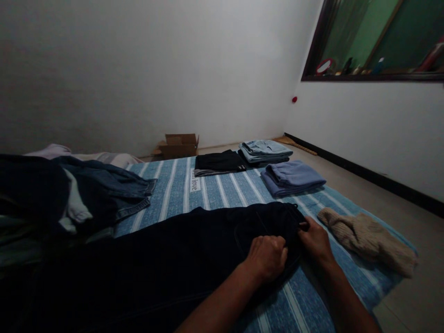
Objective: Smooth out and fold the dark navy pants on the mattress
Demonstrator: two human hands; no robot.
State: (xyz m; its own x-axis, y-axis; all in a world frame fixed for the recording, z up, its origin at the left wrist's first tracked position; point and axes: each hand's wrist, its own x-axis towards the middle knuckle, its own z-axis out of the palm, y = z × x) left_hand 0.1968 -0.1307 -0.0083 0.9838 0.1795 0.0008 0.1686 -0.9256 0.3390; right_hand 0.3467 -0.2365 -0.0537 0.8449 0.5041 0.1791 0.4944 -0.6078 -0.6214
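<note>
Dark navy trousers [194, 245] lie spread lengthwise across the blue striped bedspread [173, 185], waistband to the right. My left hand [268, 256] is closed in a fist on the fabric just below the waistband, gripping the cloth. At the waistband's edge, my right hand [315, 240] pinches the trousers between thumb and fingers. Just right of that hand lies a beige ribbed knit garment [369, 236]. The trouser legs run to the lower left, where dim light hides their ends.
Folded lavender trousers [293, 178], folded black clothing [220, 162] and folded light-blue jeans [263, 150] sit toward the far side. Rumpled dark jeans [107, 185] are heaped at left. Beyond the bed's far edge stands an open cardboard box [178, 145] by the wall.
</note>
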